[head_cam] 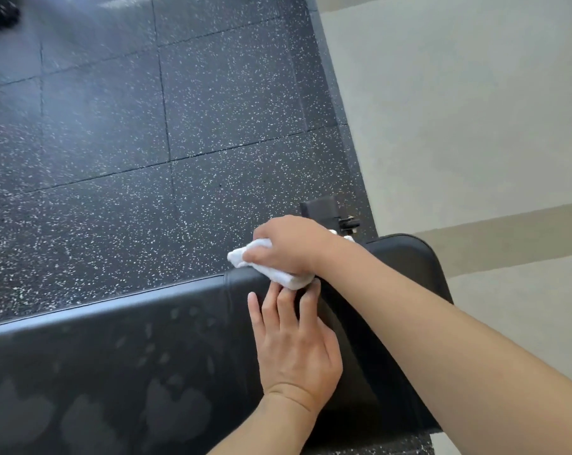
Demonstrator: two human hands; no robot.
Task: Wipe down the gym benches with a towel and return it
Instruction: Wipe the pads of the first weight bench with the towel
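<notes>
Head view shows the right hand [289,246] clenching the bunched towel [261,262] on the bench [146,339] pad's far edge, its long axis along that edge, left hand [294,343] flat with fingers straight just beside it.

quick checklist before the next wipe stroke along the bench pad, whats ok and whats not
1. Towel held firmly: ok, the right hand grips it bunched.
2. Towel touching the bench pad: ok, it sits on the pad's far edge.
3. Left hand clear of the wiping path: not ok, its fingers lie flat right beside the towel.
4. Pad already clean: not ok, smudges show on the near left part.
5. Towel's clean side down: cannot tell.
</notes>
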